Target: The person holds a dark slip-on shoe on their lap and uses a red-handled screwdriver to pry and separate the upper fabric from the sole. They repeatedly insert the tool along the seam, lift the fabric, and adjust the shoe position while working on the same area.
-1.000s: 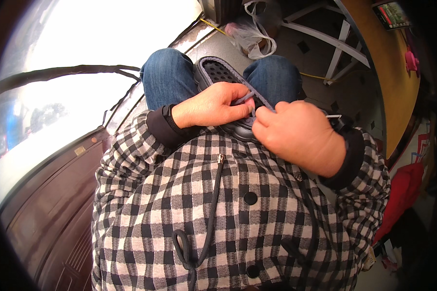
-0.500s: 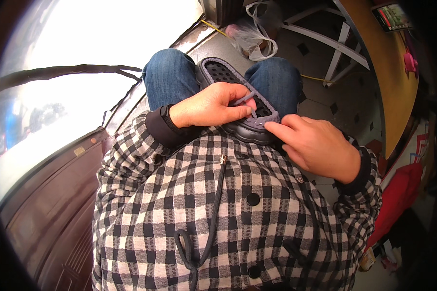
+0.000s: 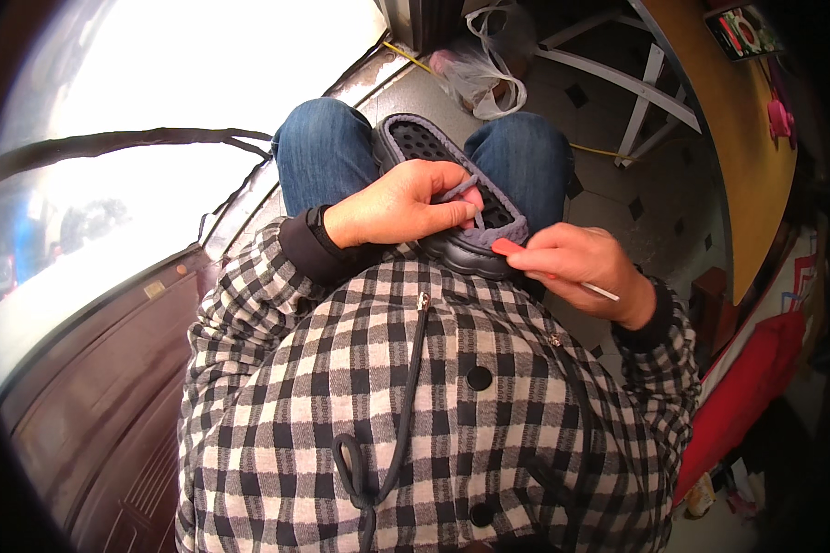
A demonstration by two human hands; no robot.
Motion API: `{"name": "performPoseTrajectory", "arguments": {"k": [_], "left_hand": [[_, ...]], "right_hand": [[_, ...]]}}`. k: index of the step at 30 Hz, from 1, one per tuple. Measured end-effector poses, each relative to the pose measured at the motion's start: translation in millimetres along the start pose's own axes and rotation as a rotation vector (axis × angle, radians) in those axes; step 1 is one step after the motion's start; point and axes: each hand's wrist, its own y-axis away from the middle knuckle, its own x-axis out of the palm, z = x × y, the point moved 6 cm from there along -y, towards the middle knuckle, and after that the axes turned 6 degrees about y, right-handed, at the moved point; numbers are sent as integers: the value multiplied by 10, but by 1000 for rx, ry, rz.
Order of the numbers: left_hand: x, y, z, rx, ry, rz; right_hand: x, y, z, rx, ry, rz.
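Observation:
A black shoe sole (image 3: pixel 466 261) with a perforated insole lies slantwise across my lap, its rim edged with crocheted grey yarn (image 3: pixel 496 232). My left hand (image 3: pixel 398 205) rests over the middle of the sole, thumb and fingers closed on a strand of grey yarn (image 3: pixel 459 191) that loops round a finger and runs to the near edge. At the sole's near right end, my right hand (image 3: pixel 581 267) grips a crochet hook. The hook's red handle (image 3: pixel 506 247) points toward the grey edging, and its thin pale shaft (image 3: pixel 601 291) sticks out below the hand.
Beyond my knees, a clear plastic bag (image 3: pixel 484 78) sits on the tiled floor beside white metal legs (image 3: pixel 636 88). A wooden table (image 3: pixel 756 175) with a phone (image 3: pixel 745 32) curves along the right. Red cloth (image 3: pixel 742 396) hangs lower right; a brown panel (image 3: pixel 101 387) stands at left.
The crochet hook has turned in my right hand: its pale tip was at the edging, and now the red handle points there. My left hand has stayed on the yarn.

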Motion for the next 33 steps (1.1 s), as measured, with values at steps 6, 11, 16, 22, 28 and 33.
{"name": "performPoseTrajectory", "arguments": {"k": [6, 11, 16, 22, 28, 33], "left_hand": [[-29, 2, 48, -3, -29, -33], [-68, 4, -12, 100, -129, -147], [-116, 1, -80, 127, -192, -254], [-149, 1, -211, 296, -492, -402], [-180, -31, -216, 310, -649, -402], [-171, -27, -222, 277, -740, -279]], "right_hand": [[149, -148, 60, -178, 392, -135], [312, -206, 125, -389, 571, -171], [310, -161, 82, -333, 621, -318], [295, -154, 57, -338, 636, -436], [355, -118, 12, -354, 673, -492], [407, -68, -68, -316, 660, -538]]}}
